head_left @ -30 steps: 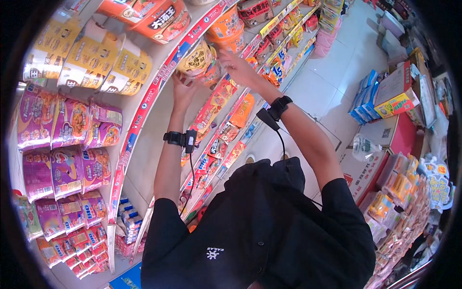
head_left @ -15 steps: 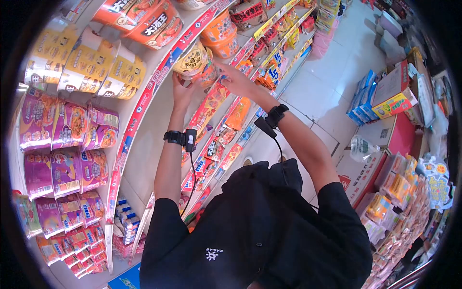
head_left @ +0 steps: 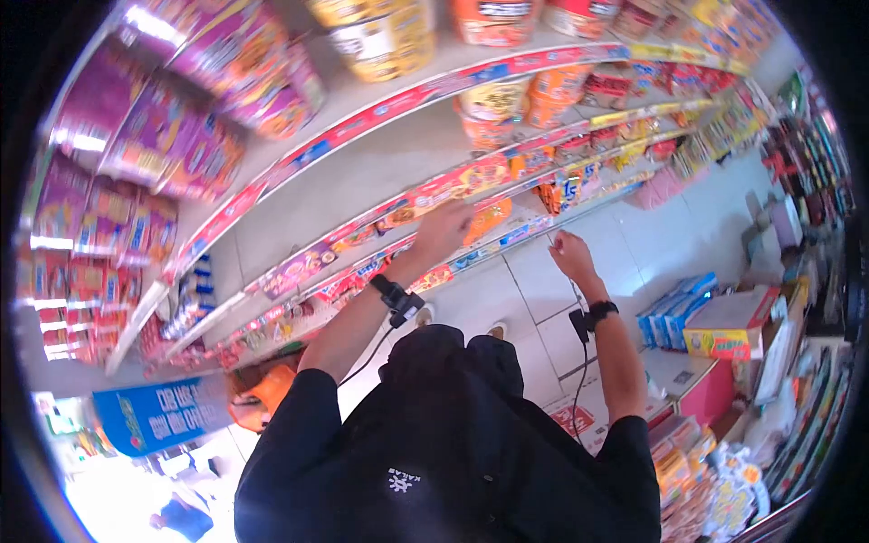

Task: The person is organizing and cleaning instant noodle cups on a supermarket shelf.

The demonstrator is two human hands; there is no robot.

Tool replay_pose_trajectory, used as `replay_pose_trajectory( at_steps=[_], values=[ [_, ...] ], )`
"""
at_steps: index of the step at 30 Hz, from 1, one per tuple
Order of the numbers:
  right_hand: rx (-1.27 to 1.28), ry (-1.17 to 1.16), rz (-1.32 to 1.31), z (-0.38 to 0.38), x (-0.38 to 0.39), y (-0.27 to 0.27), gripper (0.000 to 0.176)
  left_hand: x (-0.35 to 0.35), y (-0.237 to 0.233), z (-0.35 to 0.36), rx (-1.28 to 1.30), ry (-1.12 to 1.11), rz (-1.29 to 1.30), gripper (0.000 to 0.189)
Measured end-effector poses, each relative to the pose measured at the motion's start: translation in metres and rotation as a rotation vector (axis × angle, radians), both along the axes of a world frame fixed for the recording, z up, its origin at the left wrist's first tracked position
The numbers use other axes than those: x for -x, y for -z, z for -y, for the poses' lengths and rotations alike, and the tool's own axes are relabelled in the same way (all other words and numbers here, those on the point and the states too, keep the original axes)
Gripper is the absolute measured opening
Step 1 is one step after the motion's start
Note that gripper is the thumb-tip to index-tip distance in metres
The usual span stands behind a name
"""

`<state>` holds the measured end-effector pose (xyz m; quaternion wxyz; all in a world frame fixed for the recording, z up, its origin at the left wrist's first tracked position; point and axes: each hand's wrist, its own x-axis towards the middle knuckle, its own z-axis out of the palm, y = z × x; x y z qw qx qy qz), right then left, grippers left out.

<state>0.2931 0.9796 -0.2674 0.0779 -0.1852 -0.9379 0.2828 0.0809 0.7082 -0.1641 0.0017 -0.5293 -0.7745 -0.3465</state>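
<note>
Your left fingers (head_left: 463, 215) are bent toward the near edge of an orange packet (head_left: 491, 220) on a middle shelf; the frame is smeared with motion, so I cannot tell whether they pinch it or only brush it; your left hand (head_left: 444, 231) sits just beside it, knuckles up. Your right fingers (head_left: 563, 242) are slack and half curled around nothing, and your right hand (head_left: 572, 255) hangs in the air, well apart from the shelves. That is the change: half a second ago both hands were raised to the noodle cup (head_left: 491, 107); now both have dropped and the cup stands alone on the shelf above, next to an orange cup (head_left: 546, 89), so it seems placed and let go, and your left hand's attention has gone one tier down. The cup is a stiff round tub with a glossy yellow printed lid; the packet is a soft, crinkly, shiny film pouch; the shelf lip (head_left: 362, 127) is a hard, smooth red strip; a black strap (head_left: 396, 297) with a trailing cable rings your left wrist.
</note>
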Motion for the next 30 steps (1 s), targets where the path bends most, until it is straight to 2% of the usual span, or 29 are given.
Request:
replay_pose_trajectory(
  at_steps=[1, 5, 6, 7, 8, 13, 14, 17, 18, 20, 21, 23, 25, 26, 28, 30],
  values=[
    [-0.011, -0.01, 0.077, 0.012, -0.017, 0.01, 0.019, -0.011, 0.02, 0.018, 0.017, 0.09, 0.029, 0.01],
    [-0.033, -0.014, 0.119, 0.077, -0.029, 0.013, 0.021, -0.007, 0.029, 0.086, 0.132, 0.135, 0.104, 0.008],
    [-0.023, 0.008, 0.146, 0.08, -0.034, 0.017, 0.021, -0.009, 0.035, 0.087, 0.124, 0.13, 0.102, 0.008],
    [-0.051, 0.041, 0.187, 0.122, -0.019, 0.013, 0.021, 0.009, 0.047, 0.133, 0.054, 0.15, 0.106, 0.008],
    [-0.048, 0.043, 0.189, 0.121, -0.022, 0.015, 0.021, 0.004, 0.047, 0.133, 0.033, 0.165, 0.102, 0.008],
    [-0.031, 0.055, 0.227, 0.229, 0.004, 0.026, 0.021, 0.023, 0.074, 0.241, 0.063, 0.145, 0.207, 0.009],
    [-0.028, 0.055, 0.229, 0.226, 0.007, 0.023, 0.021, 0.021, 0.074, 0.231, 0.01, 0.165, 0.196, 0.009],
    [0.02, -0.129, 0.128, 0.364, 0.057, 0.049, 0.023, 0.028, 0.066, 0.358, 0.109, 0.127, 0.266, 0.01],
    [0.017, -0.13, 0.129, 0.382, 0.072, 0.044, 0.023, 0.031, 0.065, 0.368, 0.106, 0.126, 0.267, 0.01],
    [0.138, -0.132, 0.203, 0.445, 0.087, 0.02, 0.021, 0.027, 0.064, 0.418, 0.086, 0.088, 0.309, 0.012],
    [0.135, -0.141, 0.201, 0.474, 0.095, 0.013, 0.021, 0.026, 0.069, 0.442, 0.014, 0.053, 0.249, 0.014],
    [0.185, -0.257, 0.087, 0.543, 0.113, 0.001, 0.021, 0.024, 0.069, 0.51, 0.029, -0.023, 0.272, 0.015],
    [0.179, -0.258, 0.099, 0.57, 0.119, -0.011, 0.021, 0.023, 0.068, 0.546, 0.049, -0.08, 0.31, 0.016],
    [0.18, -0.282, 0.11, 0.604, 0.117, -0.009, 0.022, 0.013, 0.069, 0.59, 0.029, -0.15, 0.28, 0.016],
    [0.225, -0.301, 0.088, 0.613, 0.117, 0.002, 0.022, 0.011, 0.071, 0.615, 0.015, -0.194, 0.26, 0.016],
    [0.267, -0.32, 0.059, 0.654, 0.102, 0.008, 0.023, 0.001, 0.071, 0.67, 0.052, -0.31, 0.224, 0.016]
  ],
)
